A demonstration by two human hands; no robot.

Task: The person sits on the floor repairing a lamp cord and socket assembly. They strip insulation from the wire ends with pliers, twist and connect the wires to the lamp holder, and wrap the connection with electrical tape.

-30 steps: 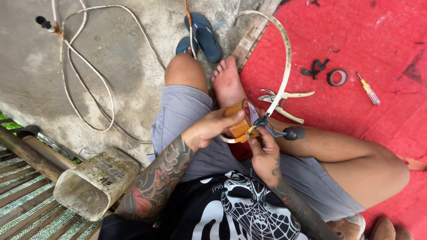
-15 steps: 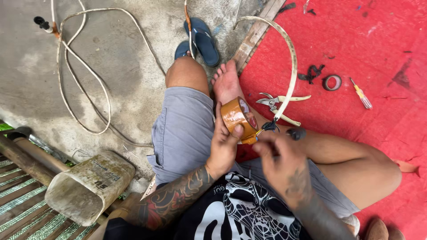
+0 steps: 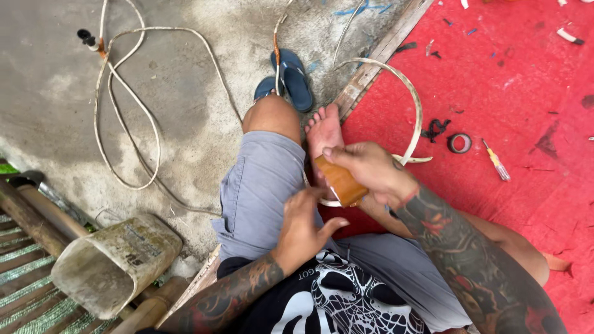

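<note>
Right hand (image 3: 371,170) grasps the brown tape roll (image 3: 340,180); I keep my left hand (image 3: 303,226) released, fingers spread, just below it.

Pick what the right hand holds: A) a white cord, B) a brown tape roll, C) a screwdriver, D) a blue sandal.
B: the right hand grips the brown tape roll over the lap, while the screwdriver, sandal and cord lie untouched on the ground.
</note>
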